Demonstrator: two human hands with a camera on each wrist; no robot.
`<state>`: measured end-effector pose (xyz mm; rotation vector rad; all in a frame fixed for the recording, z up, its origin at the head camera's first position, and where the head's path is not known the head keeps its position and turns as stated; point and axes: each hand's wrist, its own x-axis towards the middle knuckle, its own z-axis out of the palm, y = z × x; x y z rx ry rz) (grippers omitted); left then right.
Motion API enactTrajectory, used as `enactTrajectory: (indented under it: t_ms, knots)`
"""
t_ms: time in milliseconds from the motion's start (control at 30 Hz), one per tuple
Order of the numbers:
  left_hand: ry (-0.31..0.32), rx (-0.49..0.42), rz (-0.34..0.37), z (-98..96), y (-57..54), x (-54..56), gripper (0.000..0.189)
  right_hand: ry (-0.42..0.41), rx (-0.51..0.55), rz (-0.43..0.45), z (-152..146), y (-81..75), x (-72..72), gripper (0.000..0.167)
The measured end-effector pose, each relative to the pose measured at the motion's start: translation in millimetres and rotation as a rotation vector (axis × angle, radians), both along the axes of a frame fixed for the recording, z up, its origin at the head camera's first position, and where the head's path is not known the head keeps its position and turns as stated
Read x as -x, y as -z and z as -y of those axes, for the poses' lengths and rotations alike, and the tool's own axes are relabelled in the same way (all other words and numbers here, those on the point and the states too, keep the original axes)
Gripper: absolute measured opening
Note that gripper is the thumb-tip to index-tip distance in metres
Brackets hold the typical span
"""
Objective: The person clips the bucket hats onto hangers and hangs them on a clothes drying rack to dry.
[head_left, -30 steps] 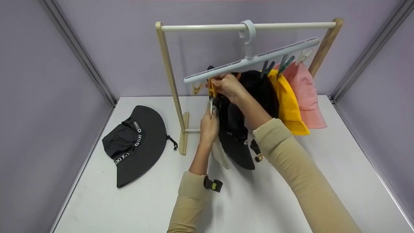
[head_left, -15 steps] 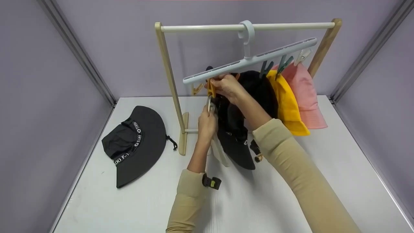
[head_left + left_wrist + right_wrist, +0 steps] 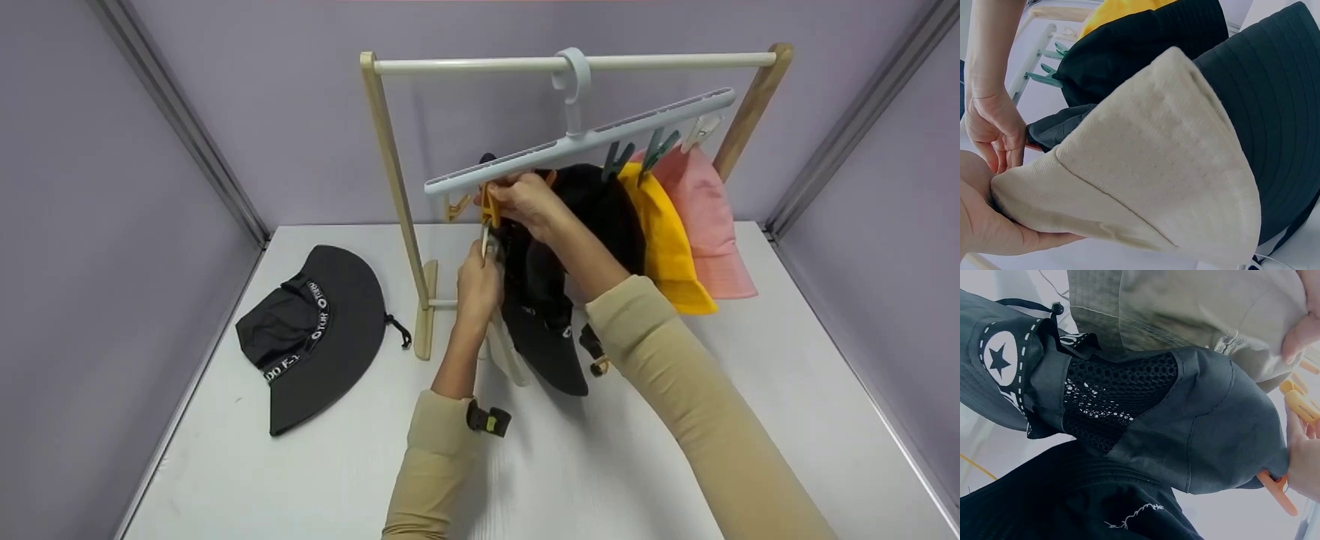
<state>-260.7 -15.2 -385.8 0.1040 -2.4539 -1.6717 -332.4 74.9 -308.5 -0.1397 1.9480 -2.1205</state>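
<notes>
My left hand [image 3: 480, 285] grips the crown of a beige bucket hat [image 3: 1145, 152], whose brim hangs downward. Just above, my right hand [image 3: 532, 202] pinches a yellow clothespin [image 3: 490, 210] under the low left part of the pale blue clip hanger [image 3: 517, 160]. In the head view the clothespin's lower tips are right at the hat's top edge. Behind the beige hat hangs a dark hat with a mesh panel [image 3: 1123, 394], held by an orange clothespin [image 3: 1276, 492]. The right fingertips are partly hidden by the hanger and hats.
A black hat [image 3: 615, 217], a yellow bucket hat [image 3: 667, 247] and a pink one [image 3: 709, 217] hang farther right. Another dark brimmed hat [image 3: 322, 337] lies on the white table at left. The wooden rack [image 3: 392, 172] carries the tilted hanger; a spare clothespin [image 3: 456, 208] hangs at its left end.
My left hand has shifted slightly left and up with the beige hat, bringing its top edge to the yellow clothespin. The right hand stays nearly in place.
</notes>
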Motion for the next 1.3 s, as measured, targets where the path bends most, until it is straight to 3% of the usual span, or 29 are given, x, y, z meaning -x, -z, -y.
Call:
enactTrajectory:
  t_ms: [800, 1300]
  knots:
    - [0.016, 0.007, 0.003, 1.7, -16.0, -1.0, 0.028, 0.008, 0.067, 0.025, 0.9, 2.3, -0.8, 0.024]
    - [-0.001, -0.02, -0.026, 1.5, -17.1, -1.3, 0.029, 0.001, 0.094, 0.01, 1.8, 3.7, -1.3, 0.026]
